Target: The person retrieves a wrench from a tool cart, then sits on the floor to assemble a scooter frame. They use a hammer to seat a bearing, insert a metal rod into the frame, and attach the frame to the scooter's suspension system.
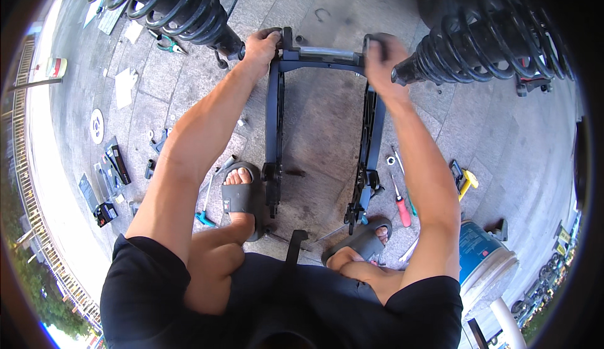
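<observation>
A dark U-shaped metal frame (324,66) stands between my feet, its crossbar at the far end and its two long arms running back toward me. My left hand (261,50) is closed round the crossbar's left end. At the opposite end, my right hand (385,63) grips the right corner; it is slightly blurred and its fingertips are partly hidden. A silvery strip (326,52) lies along the crossbar's top. Close beside the hands, a left coil-spring shock absorber (182,12) and a right coil-spring shock absorber (472,41) slant in from above.
On the paving at right lie a red-handled screwdriver (402,210) and a yellow-headed hammer (469,182), near a blue-labelled bucket (481,248). Green-handled pliers (170,46), a teal-handled tool (204,218), papers (124,88) and small black parts (116,160) are scattered at left.
</observation>
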{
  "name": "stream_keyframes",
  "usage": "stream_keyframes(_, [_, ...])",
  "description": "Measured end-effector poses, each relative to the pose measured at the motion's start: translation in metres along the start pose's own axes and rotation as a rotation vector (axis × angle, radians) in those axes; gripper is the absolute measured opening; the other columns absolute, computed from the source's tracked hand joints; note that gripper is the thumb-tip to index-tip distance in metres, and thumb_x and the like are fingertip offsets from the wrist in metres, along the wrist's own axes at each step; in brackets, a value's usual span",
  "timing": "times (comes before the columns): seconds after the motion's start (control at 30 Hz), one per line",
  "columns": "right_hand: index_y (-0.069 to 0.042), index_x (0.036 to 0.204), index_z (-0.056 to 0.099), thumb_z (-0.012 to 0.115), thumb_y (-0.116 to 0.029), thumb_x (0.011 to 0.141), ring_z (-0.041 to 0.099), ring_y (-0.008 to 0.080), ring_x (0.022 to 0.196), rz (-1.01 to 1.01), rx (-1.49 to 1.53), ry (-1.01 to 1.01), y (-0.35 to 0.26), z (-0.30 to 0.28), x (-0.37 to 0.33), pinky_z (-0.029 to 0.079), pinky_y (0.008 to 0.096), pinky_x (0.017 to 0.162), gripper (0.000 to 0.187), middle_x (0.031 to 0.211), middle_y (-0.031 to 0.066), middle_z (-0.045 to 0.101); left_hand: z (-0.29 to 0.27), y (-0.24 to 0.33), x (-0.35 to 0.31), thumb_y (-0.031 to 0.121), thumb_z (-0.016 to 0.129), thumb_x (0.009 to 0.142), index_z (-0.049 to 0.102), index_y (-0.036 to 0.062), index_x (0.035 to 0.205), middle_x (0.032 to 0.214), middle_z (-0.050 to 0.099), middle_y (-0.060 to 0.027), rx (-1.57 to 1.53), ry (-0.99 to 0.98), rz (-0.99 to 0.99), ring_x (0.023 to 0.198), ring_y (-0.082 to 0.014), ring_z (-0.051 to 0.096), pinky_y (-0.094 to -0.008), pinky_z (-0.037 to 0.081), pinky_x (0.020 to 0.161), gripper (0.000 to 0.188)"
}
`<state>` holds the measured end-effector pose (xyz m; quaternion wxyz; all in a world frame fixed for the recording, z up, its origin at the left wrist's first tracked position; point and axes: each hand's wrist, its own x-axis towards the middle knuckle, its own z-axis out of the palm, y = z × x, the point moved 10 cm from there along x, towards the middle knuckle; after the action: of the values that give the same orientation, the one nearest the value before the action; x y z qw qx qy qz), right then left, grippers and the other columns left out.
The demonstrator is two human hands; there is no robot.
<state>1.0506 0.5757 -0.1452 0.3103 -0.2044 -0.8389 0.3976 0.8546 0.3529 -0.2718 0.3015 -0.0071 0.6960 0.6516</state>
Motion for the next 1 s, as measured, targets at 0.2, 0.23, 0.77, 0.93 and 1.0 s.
stream_keyframes(0.2, [0.002,0.107,0.065,0.055,-0.021,0.086,0.065,0.0283,0.090,0.422,0.026,-0.496,-0.029,0.151,0.008,0.049,0.0373,0.081,0.032,0.097,0.0176,0.068,0.002,-0.004,-0.001,0.010,0.055,0.094,0.057,-0.0037,0.119,0.098,0.066,-0.0111,-0.085,-0.026,-0.019,0.081,-0.0189,0.064,-0.0298,0.053,0.069,0.029])
stream_keyframes(0.23, [0.003,0.104,0.066,0.055,-0.018,0.085,0.064,0.0267,0.086,0.561,0.050,-0.589,-0.016,0.167,-0.001,0.049,0.0370,0.077,0.030,0.093,0.0165,0.068,0.001,-0.006,0.000,0.009,0.055,0.093,0.057,-0.0040,0.119,0.100,0.066,-0.0118,-0.072,-0.014,-0.028,0.083,-0.0192,0.065,-0.0299,0.053,0.070,0.029])
stream_keyframes(0.77, [-0.004,0.103,0.065,0.058,-0.019,0.087,0.055,0.0180,0.095,0.720,0.429,-0.912,0.008,0.204,-0.011,0.043,0.0345,0.083,0.023,0.102,0.0064,0.062,0.011,0.004,-0.015,0.007,0.052,0.093,0.054,-0.0066,0.123,0.100,0.065,-0.0130,-0.214,-0.046,-0.020,0.083,-0.0193,0.064,-0.0307,0.053,0.074,0.032])
stream_keyframes(0.93, [-0.001,0.107,0.064,0.059,-0.020,0.088,0.056,0.0189,0.096,0.749,0.424,-0.860,0.015,0.210,-0.010,0.044,0.0337,0.083,0.027,0.101,0.0079,0.063,0.006,-0.002,-0.012,0.007,0.054,0.092,0.054,-0.0081,0.122,0.101,0.065,-0.0130,-0.221,-0.046,-0.042,0.086,-0.0188,0.064,-0.0302,0.052,0.077,0.033])
stream_keyframes(1.0, [0.000,0.108,0.063,0.060,-0.019,0.088,0.057,0.0192,0.095,0.762,0.466,-0.835,0.020,0.209,-0.010,0.044,0.0331,0.082,0.027,0.101,0.0086,0.063,0.002,0.000,-0.010,0.007,0.055,0.092,0.054,-0.0086,0.122,0.103,0.065,-0.0134,-0.215,-0.043,-0.021,0.087,-0.0193,0.064,-0.0306,0.052,0.078,0.034])
